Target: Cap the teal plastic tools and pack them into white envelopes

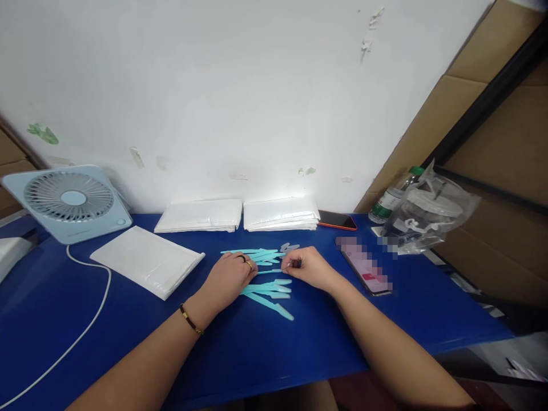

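Observation:
My left hand point(234, 273), with rings on its fingers, is closed on the handle of a turquoise eyebrow razor point(268, 272). At the razor's blade end, the thumb and fingertips of my right hand point(306, 267) are pinched together; a small cover there is mostly hidden by them. Just beyond the hands lies a pile of turquoise eyebrow razors point(263, 257). Several more razors point(268, 291) are fanned out on the near side, partly under my left hand, with pale covers on their blade ends. Small translucent blade covers point(289, 247) lie loose beside my right hand.
Two stacks of white packets point(199, 216) point(280, 214) stand against the wall. A white packet point(148, 260) and a blue fan point(71, 200) with a cable are on the left. Phones point(363, 265) point(338, 220), a bottle point(387, 202) and a bagged cup point(428, 214) are on the right.

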`<state>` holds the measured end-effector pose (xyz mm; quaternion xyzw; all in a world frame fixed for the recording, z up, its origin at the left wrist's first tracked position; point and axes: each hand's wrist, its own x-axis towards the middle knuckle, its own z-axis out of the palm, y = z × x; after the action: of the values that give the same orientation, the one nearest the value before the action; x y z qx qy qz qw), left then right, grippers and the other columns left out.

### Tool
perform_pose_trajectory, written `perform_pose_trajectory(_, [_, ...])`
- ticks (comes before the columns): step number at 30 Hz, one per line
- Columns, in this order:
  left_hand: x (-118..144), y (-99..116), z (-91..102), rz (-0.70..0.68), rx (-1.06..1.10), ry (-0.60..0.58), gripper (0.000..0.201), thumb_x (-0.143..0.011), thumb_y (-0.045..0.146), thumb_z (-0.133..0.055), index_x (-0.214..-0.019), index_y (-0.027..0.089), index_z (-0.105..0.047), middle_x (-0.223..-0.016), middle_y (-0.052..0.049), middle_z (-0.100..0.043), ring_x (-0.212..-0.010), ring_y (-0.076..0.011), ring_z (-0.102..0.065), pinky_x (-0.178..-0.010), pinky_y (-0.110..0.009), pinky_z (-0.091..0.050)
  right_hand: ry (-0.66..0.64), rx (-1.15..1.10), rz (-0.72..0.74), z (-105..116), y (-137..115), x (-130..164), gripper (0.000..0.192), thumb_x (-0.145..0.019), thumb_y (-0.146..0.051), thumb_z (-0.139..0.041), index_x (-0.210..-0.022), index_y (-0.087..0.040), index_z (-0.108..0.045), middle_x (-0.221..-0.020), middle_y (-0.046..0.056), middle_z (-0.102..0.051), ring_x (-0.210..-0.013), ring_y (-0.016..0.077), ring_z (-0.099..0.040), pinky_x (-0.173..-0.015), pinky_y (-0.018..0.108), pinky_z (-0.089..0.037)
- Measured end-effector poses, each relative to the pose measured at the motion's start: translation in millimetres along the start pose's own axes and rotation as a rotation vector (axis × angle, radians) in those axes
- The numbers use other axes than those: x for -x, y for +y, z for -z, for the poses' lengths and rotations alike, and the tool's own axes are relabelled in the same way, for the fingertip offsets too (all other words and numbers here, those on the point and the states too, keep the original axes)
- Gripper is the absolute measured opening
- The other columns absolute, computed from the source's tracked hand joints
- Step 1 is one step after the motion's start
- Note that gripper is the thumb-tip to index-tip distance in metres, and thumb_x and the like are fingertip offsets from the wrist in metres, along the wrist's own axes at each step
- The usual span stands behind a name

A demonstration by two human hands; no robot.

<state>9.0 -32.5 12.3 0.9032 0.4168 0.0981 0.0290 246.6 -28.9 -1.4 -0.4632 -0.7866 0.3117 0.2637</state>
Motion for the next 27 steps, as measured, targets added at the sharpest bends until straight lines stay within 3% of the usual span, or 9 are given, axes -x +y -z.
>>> perform_pose_trajectory(3, [0.8,-2.8,-0.2,0.011,0.048,0.009,0.024,-0.09,0.032,-0.044,-0.084,0.022,-0.065,-0.083,-0.004,-0.066,-0.085,-0.0201,-0.057,-0.073,-0.032,-0.035,0.029,0.028,-0.014,8.8,0.7,2.4,0.009,-0.073,-0.017,-0.061,-0.077,-0.02,-0.069,-0.07,0.0,-0.066,-0.062,0.0132,-0.059,-0.058,0.023,-0.044])
perform_pose_trajectory(8, [0.8,-20.4,-3.7,0.13,0.021,0.104,0.021,-0.085,0.032,-0.052,-0.102,0.024,-0.063,-0.101,-0.004,-0.064,-0.095,-0.0228,-0.054,-0.072,-0.032,-0.035,0.288,0.27,-0.097,37.8,10.7,8.1,0.012,-0.076,-0.02,-0.058,-0.081,-0.02,-0.069,-0.075,0.002,-0.066,-0.064,0.0145,-0.057,-0.062,0.026,-0.043])
perform_pose_trajectory(15, [-0.6,-25.6,-3.1,0.152,0.002,0.081,0.019,-0.088,0.028,-0.044,-0.085,0.022,-0.062,-0.088,-0.003,-0.065,-0.087,-0.0203,-0.056,-0.069,-0.031,-0.033,0.151,0.382,-0.159,27.5,19.5,1.3,0.01,-0.074,-0.026,-0.062,-0.079,-0.019,-0.067,-0.078,0.004,-0.062,-0.067,0.0147,-0.055,-0.062,0.026,-0.041])
perform_pose_trajectory(22, [-0.4,-23.1,1.0,0.229,0.074,0.07,0.018,-0.086,0.029,-0.044,-0.082,0.022,-0.06,-0.085,-0.002,-0.064,-0.082,-0.0189,-0.057,-0.066,-0.03,-0.034,0.148,0.302,-0.182,26.8,16.8,1.1,0.01,-0.077,-0.026,-0.057,-0.077,-0.018,-0.062,-0.071,0.001,-0.06,-0.063,0.0132,-0.052,-0.056,0.023,-0.037])
perform_pose_trajectory(27, [-0.5,-24.6,1.3,0.292,0.24,0.064,0.02,-0.085,0.034,-0.044,-0.082,0.024,-0.06,-0.085,0.0,-0.064,-0.078,-0.0182,-0.057,-0.063,-0.027,-0.036,0.2,0.174,-0.123,27.0,10.6,2.8,0.012,-0.079,-0.03,-0.057,-0.077,-0.019,-0.06,-0.065,-0.001,-0.059,-0.058,0.012,-0.051,-0.054,0.022,-0.037])
